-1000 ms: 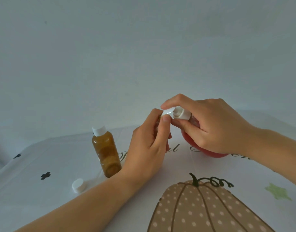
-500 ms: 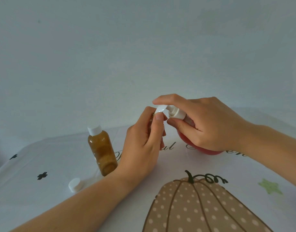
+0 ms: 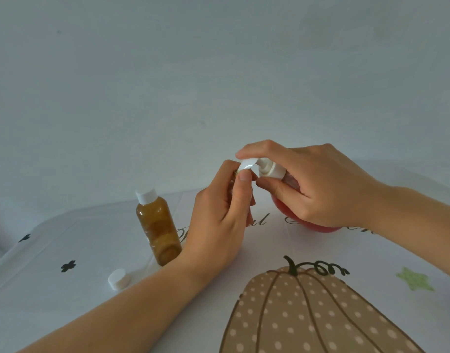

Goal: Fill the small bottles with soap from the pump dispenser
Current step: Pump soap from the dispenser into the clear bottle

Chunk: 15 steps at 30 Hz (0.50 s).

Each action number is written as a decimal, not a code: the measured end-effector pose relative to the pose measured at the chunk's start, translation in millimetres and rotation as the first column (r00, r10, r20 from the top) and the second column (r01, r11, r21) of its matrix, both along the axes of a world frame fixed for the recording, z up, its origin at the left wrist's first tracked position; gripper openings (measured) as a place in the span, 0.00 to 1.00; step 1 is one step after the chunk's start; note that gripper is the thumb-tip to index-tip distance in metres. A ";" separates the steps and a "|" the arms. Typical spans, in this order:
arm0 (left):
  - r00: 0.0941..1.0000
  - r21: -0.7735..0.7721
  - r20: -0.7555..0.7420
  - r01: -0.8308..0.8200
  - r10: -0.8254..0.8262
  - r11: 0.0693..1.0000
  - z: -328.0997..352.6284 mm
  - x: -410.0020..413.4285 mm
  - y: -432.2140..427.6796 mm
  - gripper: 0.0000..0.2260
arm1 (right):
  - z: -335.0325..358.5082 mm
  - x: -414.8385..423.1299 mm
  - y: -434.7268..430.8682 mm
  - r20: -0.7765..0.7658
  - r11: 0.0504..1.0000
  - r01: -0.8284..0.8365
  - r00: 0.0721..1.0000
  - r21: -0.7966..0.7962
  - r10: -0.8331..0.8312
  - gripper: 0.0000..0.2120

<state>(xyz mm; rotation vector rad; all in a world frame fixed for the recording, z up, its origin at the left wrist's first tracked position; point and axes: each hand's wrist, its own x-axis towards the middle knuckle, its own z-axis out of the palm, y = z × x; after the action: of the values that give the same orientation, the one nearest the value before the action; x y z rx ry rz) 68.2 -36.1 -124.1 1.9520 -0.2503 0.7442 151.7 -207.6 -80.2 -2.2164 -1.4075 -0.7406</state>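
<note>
Head camera: the right hand [image 3: 318, 189] curls around the white neck of the pump dispenser [image 3: 282, 208], its index finger lying on top of the pump head. The left hand [image 3: 218, 225] wraps what seems to be a small bottle [image 3: 234, 177], mostly hidden, its mouth right under the spout. Left of that grip stands a capped amber bottle [image 3: 159, 230]. A loose cap [image 3: 119, 278] lies further left, toward the person.

Before me, a plain pale grey-blue wall [image 3: 218, 72] fills the upper view under dim, even light. Below it, my table carries a white tablecloth [image 3: 73, 233]. Printed on the cloth are a tan polka-dot pumpkin [image 3: 308, 314] nearest me, two dark clovers [image 3: 68, 265] at my left, a pale green star [image 3: 414, 278] at my right, and dark script lettering [image 3: 260, 220] beyond the pumpkin, partly hidden.
</note>
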 end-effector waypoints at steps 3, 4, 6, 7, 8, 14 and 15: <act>1.000 -0.007 0.001 -0.009 0.009 1.000 0.7 -0.2 -0.1 0.16 | -1.3 1.1 0.0 0.010 1.000 0.007 1.000 -0.002 -0.007 0.19; 1.000 -0.006 -0.002 -0.009 0.009 1.000 0.9 0.0 -0.3 0.16 | -1.6 1.2 0.0 0.013 1.000 0.007 1.000 0.000 -0.007 0.19; 1.000 -0.007 -0.006 -0.008 0.008 1.000 0.9 0.1 -0.3 0.17 | -1.2 0.9 0.4 0.018 1.000 0.010 1.000 0.001 -0.010 0.19; 1.000 -0.011 -0.003 -0.008 0.008 1.000 0.7 0.1 -0.2 0.17 | -1.0 0.5 0.8 0.018 1.000 0.012 1.000 -0.002 -0.012 0.19; 1.000 -0.015 0.001 -0.007 0.007 1.000 0.3 0.2 -0.1 0.18 | -0.9 0.3 0.8 0.020 1.000 0.012 1.000 -0.002 -0.012 0.19; 1.000 0.033 0.005 0.012 -0.013 0.999 -2.4 0.5 -0.9 0.16 | -1.9 -0.7 0.5 0.037 1.000 -0.014 0.999 0.022 0.013 0.12; 1.000 0.031 0.010 0.013 -0.013 0.999 -2.4 0.5 -0.8 0.16 | -1.6 -1.0 0.7 0.039 1.000 -0.019 0.999 0.021 0.018 0.12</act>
<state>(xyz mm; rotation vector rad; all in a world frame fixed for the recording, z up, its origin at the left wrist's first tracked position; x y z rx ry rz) 68.7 -36.9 -126.6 1.9749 -0.2817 0.7461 150.6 -206.9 -81.9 -2.1814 -1.4300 -0.7920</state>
